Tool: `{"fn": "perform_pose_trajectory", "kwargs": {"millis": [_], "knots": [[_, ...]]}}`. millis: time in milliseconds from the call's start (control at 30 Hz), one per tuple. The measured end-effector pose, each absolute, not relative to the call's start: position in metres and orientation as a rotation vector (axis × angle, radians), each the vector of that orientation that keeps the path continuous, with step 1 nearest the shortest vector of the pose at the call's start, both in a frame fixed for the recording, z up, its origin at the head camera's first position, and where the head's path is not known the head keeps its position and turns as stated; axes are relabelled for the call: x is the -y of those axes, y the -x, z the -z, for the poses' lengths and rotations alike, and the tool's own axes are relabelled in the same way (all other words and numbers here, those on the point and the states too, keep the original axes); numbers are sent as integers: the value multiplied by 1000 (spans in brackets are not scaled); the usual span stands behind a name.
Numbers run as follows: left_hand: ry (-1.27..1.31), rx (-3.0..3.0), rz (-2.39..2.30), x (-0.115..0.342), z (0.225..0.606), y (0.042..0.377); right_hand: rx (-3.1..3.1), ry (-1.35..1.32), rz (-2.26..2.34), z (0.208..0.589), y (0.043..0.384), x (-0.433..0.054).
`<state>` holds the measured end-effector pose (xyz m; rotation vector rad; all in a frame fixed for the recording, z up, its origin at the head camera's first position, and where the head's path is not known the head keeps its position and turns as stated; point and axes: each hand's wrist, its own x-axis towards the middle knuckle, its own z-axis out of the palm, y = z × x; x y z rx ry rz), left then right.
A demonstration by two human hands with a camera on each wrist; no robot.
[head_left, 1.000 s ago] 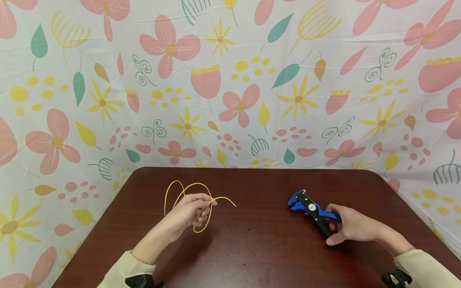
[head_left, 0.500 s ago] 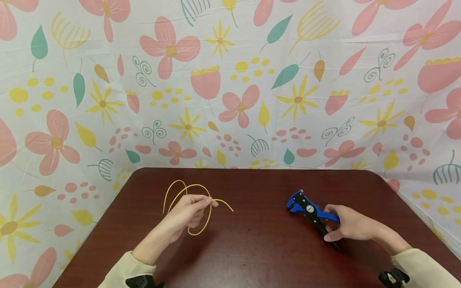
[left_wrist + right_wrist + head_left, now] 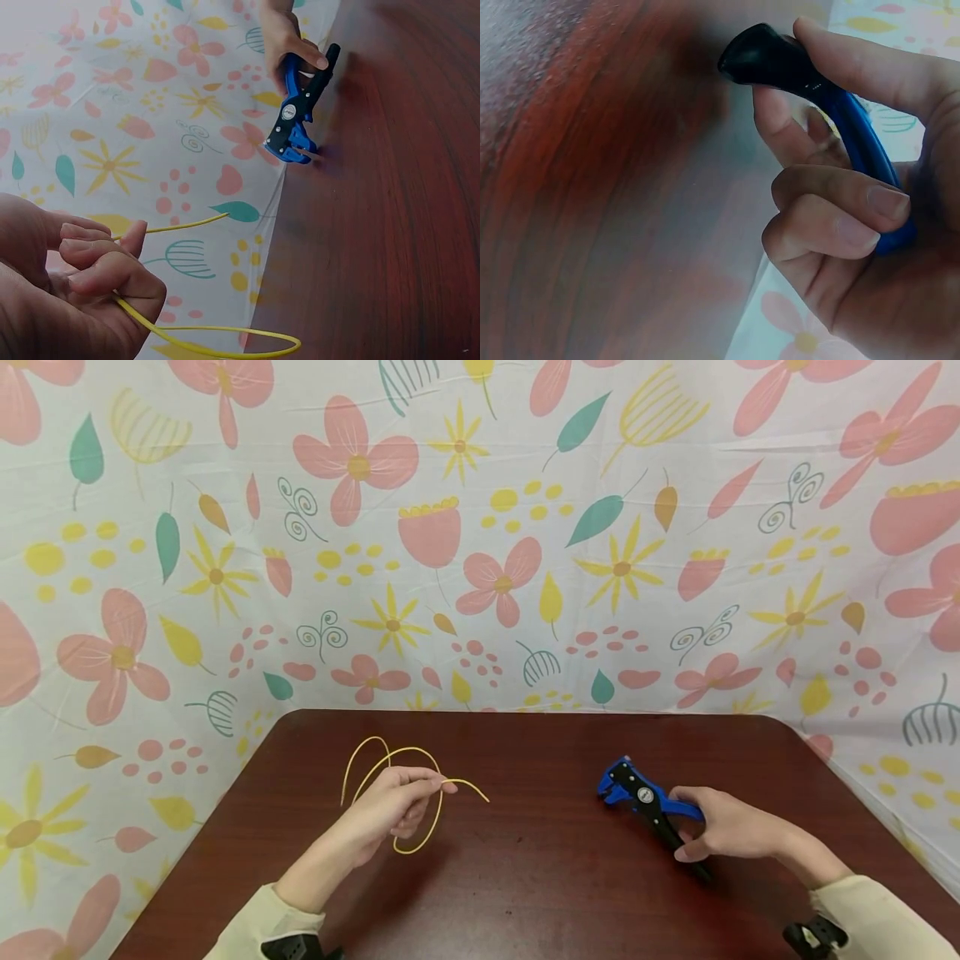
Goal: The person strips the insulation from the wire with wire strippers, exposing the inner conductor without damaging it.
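In the head view, my left hand (image 3: 397, 806) pinches a thin yellow wire (image 3: 472, 787) between thumb and forefinger above the table. A short tail sticks out to the right, while the rest loops behind and below the hand. The left wrist view shows curled fingers, with a wire loop (image 3: 255, 328) hanging from them. On the right, my right hand (image 3: 735, 827) holds a blue and black wire stripper (image 3: 647, 795), its head tilted up to the left. Fingers curl round the blue handle (image 3: 866, 146); the thumb lies on the black handle (image 3: 772, 64). Wire and tool are well apart.
Below both hands is a dark reddish-brown table (image 3: 555, 877). A white cloth (image 3: 570, 677) with printed flowers hangs behind it and along the sides. Each wrist wears a black device, partly cut off by the lower edge of the head view.
The wire's tail has dropped slightly and its lower loop has shifted. The wire stripper has turned a little in my right hand, so more of its black handle shows below the thumb.
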<state>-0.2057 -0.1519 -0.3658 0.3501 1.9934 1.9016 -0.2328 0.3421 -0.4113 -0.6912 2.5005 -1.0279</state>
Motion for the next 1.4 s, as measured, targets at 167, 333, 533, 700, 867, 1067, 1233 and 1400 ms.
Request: {"fn": "perform_pose_trajectory", "kwargs": {"millis": [167,333,533,700,867,1067,1233,1400], "knots": [[-348,-2013,-1883,151,365,206,-2479,710,1028,408,232,-339],[-351,-2005,-1888,150,366,206,-2509,738,1041,407,230,-337],[-348,-2011,-1890,149,366,206,-2541,702,1058,408,227,-335],[-352,-2014,-1879,149,365,205,-2511,675,1136,412,225,-336],[-332,-2013,-1881,150,364,203,-2494,660,1214,417,221,-337],[-324,-1977,-1923,147,364,203,-2512,634,1299,420,216,-334],[-312,-1936,-1950,145,364,202,-2463,586,1378,419,211,-329],[-321,-1936,-1941,144,365,203,-2382,534,1462,418,207,-323]]}}
